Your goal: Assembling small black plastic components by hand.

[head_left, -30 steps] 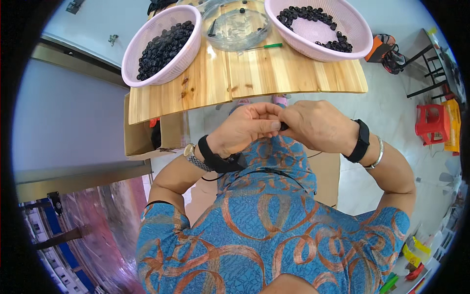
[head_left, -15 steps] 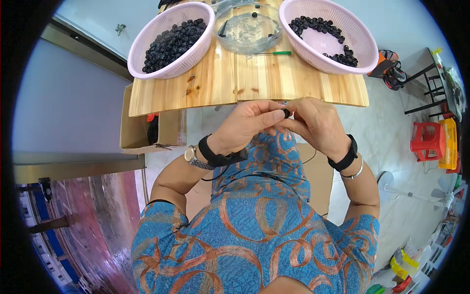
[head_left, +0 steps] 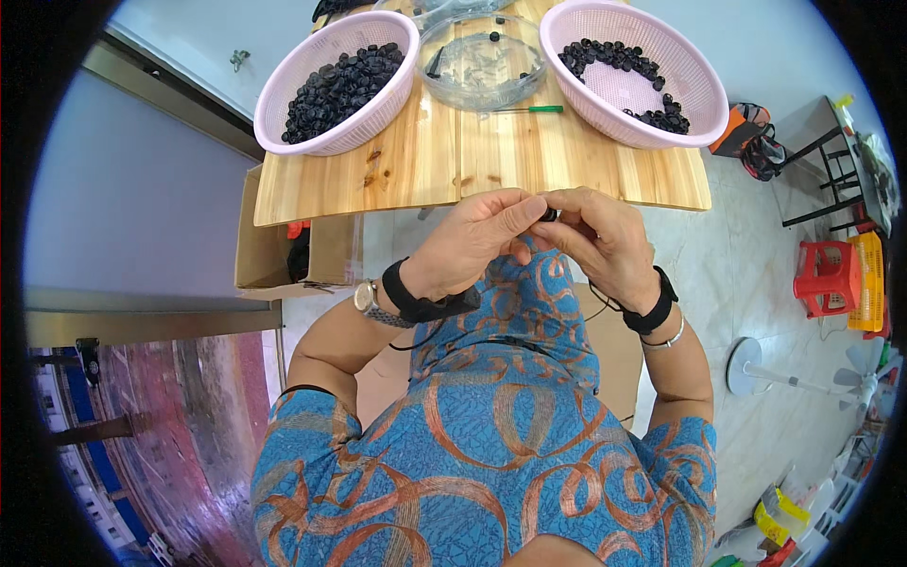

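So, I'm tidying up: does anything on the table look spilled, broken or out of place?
Nothing looks spilled or broken: black pieces lie in the left basket, right basket and clear tray. Mildly odd: the right basket appears to jut sideways past the table, though the wide view may exaggerate this.

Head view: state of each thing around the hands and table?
Left hand: pinching the small black part
Right hand: pinching it too
Small black part: held between both hands
Left basket: heaped with black pieces
Right basket: partly filled
Clear dish: few black pieces inside
Green-handled tool: unheld, on the table
Cardboard box: open
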`<state>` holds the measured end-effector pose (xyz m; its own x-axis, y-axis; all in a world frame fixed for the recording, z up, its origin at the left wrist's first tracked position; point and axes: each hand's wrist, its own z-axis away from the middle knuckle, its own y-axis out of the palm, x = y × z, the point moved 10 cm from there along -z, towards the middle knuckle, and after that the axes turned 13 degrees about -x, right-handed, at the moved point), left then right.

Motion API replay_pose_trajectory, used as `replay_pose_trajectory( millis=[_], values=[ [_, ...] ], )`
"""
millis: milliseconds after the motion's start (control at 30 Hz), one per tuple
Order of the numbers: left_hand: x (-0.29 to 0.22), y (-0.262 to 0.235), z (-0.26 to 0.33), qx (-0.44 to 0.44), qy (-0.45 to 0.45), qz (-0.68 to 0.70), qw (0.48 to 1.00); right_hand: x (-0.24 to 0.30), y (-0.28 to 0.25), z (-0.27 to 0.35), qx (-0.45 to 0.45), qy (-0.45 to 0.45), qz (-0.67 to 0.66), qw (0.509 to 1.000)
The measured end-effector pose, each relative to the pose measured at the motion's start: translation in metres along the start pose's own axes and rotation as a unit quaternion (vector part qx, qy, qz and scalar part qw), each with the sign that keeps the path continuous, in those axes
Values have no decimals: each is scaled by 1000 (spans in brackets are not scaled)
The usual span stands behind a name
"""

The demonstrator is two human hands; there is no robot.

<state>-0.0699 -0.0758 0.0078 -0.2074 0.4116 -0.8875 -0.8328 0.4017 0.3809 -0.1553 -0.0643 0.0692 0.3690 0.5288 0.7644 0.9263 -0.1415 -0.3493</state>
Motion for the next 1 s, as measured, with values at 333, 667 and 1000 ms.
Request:
replay_pose_trajectory(
  millis=[333, 667, 1000],
  values=[
    [-10, 8, 2, 15, 75, -5, 997, 6, -11, -2, -22, 84, -8, 996],
    [-12, 7, 2, 16, 91, -16, 996, -1, -5, -1, 2, 99, -123, 987],
    [-20, 12, -8, 2, 136, 63, 989, -25, -2, -3, -34, 121, -258, 958]
  ],
)
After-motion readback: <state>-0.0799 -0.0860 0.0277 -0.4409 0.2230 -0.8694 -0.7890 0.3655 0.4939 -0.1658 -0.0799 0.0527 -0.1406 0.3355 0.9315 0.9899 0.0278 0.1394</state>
